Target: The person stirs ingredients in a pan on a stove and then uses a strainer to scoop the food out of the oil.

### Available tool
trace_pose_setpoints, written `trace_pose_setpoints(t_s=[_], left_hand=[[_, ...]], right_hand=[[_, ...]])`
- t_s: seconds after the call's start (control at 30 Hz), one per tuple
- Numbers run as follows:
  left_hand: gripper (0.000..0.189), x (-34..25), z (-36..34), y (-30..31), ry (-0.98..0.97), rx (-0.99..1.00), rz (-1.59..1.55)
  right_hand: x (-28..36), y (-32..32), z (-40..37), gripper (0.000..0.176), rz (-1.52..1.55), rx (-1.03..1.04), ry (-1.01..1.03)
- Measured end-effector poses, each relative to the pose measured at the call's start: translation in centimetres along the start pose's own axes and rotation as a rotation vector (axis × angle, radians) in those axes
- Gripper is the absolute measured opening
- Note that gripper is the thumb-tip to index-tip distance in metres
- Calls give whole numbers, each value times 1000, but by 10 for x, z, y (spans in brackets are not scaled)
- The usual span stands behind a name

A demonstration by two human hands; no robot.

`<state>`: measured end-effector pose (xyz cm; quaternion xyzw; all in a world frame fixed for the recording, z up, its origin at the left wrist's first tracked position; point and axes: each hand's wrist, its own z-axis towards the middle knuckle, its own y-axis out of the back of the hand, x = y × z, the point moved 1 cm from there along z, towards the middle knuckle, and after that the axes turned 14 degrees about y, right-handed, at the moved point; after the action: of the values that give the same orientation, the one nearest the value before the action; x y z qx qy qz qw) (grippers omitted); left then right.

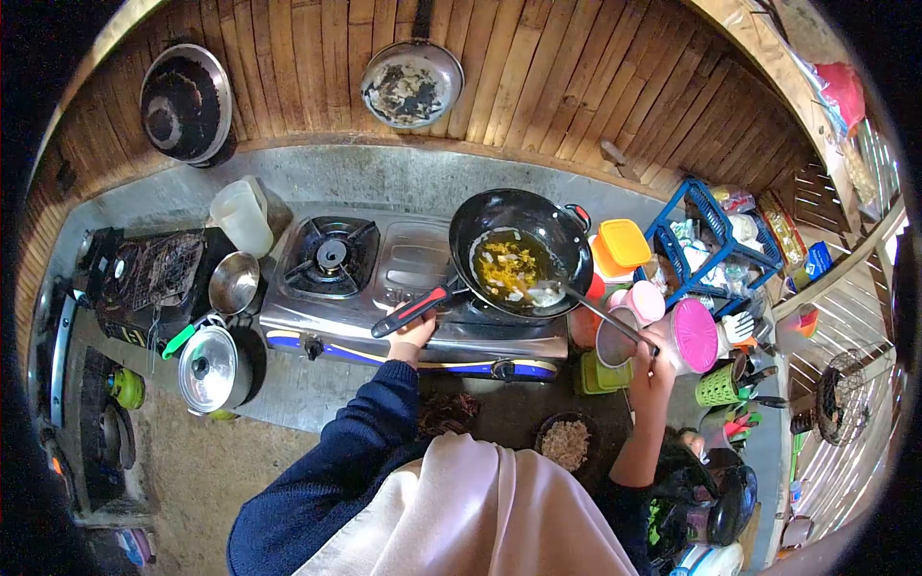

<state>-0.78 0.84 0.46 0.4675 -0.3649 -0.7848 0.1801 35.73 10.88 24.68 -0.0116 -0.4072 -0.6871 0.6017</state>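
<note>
A kitchen with a wall of upright wooden slats above a grey concrete counter (317, 178), seen from above through a round, wide lens. A blackened pan (187, 104) and a worn frying pan (413, 84) hang on the wall. On the counter stands a silver two-burner stove (413, 254); its left burner (331, 252) is bare. A black wok (471, 226) sits over the right side, holding oil and yellow, chopped-looking food (509, 267).

The person's left hand (415, 332) is at the wok's red-and-black handle (411, 312); the handle hides most of its fingers, so I cannot tell how tightly they close. The right hand (655, 363) has its fingers closed around the shaft of a metal spatula (605, 315), whose blade rests in the wok.

Left of the stove are a lidded silver pot (209, 368) and a small metal pan (234, 283). To the right are a yellow-lidded container (624, 243), a pink lid (693, 335) and a blue rack (706, 252). Daylight shows through the slatted side wall (850, 298).
</note>
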Motion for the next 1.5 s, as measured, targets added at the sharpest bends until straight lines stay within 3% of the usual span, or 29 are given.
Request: trace_pose_setpoints(t_s=[0.13, 0.2, 0.4, 0.53, 0.67, 0.8, 1.03, 1.13, 1.2, 1.4, 1.5], left_hand=[[23, -6, -2, 8, -28, -12, 24], [23, -6, -2, 9, -25, -23, 38], [26, -3, -1, 5, -13, 5, 22], [25, -1, -1, 2, -19, -12, 41], [25, -1, 0, 3, -59, -26, 27], [25, -2, 0, 4, -42, 3, 64], [26, -4, 0, 10, -32, 27, 95], [27, -4, 0, 9, -36, 30, 95], [27, -4, 0, 8, -39, 26, 80], [27, -3, 0, 8, 29, 80, 41], [33, -2, 0, 10, 62, 257, 101]], right_hand=[[7, 4, -4, 19, 31, 10, 51], [9, -1, -7, 19, 220, -24, -79], [4, -48, -2, 25, 457, -50, -221], [-6, -81, 7, 25, 516, -107, -167], [-23, -107, 13, 27, 704, -85, -288], [-40, -124, 18, 27, 638, -99, -164], [-44, -102, 19, 27, 514, -72, -176], [-28, -72, 21, 26, 276, 12, -115], [-38, -53, 15, 24, 118, 9, 29], [-6, -7, 8, 19, 36, 46, -146], [2, 3, 4, 16, 59, 48, -70]])
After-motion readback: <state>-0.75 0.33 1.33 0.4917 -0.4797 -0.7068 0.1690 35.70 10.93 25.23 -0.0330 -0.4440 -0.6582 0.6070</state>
